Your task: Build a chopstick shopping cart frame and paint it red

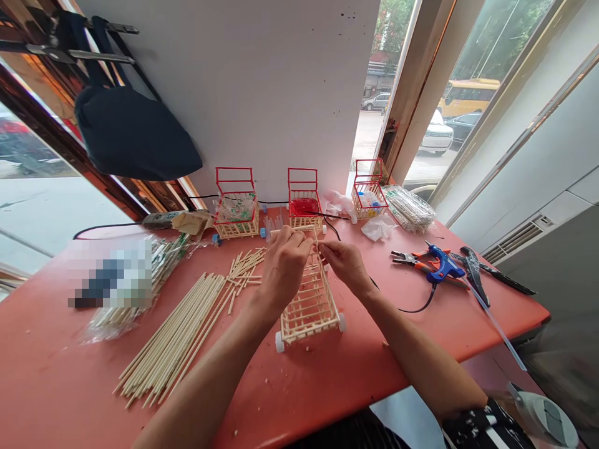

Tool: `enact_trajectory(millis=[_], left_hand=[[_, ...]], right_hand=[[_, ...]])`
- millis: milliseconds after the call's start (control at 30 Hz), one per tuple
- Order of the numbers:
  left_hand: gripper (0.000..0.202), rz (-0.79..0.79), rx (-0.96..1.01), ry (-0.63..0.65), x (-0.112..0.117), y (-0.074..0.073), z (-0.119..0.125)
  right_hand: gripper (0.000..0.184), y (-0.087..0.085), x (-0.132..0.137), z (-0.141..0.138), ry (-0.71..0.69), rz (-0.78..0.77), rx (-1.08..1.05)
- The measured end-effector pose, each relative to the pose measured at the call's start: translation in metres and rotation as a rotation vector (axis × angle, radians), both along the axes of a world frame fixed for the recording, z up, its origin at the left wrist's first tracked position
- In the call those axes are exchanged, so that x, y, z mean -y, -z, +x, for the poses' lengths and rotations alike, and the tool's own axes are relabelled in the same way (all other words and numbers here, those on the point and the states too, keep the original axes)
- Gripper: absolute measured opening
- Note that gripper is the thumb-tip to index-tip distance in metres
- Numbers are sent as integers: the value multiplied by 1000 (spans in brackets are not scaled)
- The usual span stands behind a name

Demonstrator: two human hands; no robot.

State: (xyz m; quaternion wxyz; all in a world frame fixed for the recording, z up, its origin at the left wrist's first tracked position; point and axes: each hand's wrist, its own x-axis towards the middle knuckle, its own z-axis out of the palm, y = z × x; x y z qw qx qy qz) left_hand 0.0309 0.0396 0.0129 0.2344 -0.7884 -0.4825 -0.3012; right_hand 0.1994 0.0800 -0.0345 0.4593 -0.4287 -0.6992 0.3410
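A small cart of pale wooden sticks (309, 305) stands in front of me on white round wheels. My left hand (289, 257) is closed at its far end, gripping the frame near a crosswise stick. Close beside it, my right hand (344, 262) pinches at the far right corner of the cart. Whatever lies between those fingertips is too small to make out. Short cut sticks (246, 265) lie scattered left of my left hand, and a bundle of long wooden sticks (175, 337) is nearer to me.
Three red-trimmed stick carts stand along the wall, one with a red basket (304, 207). A blue glue gun (442, 265), pliers (409, 257) and black-handled tools lie right on the red table (421, 318). Bagged sticks (407, 207) sit at back right; more bagged sticks lie left.
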Motion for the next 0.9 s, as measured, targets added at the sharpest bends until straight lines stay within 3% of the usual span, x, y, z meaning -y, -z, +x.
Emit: enact_trajectory(millis=[133, 467, 700, 900], left_hand=[[20, -12, 2, -2, 1, -1, -1], [18, 23, 17, 57, 2, -1, -8], [21, -23, 27, 57, 5, -8, -12], [23, -89, 54, 53, 5, -9, -16]], right_hand=[[29, -1, 0, 1, -19, -9, -7], [18, -14, -1, 10, 15, -200, -23], [23, -23, -2, 26, 53, -137, -10], [24, -21, -3, 23, 59, -82, 114]])
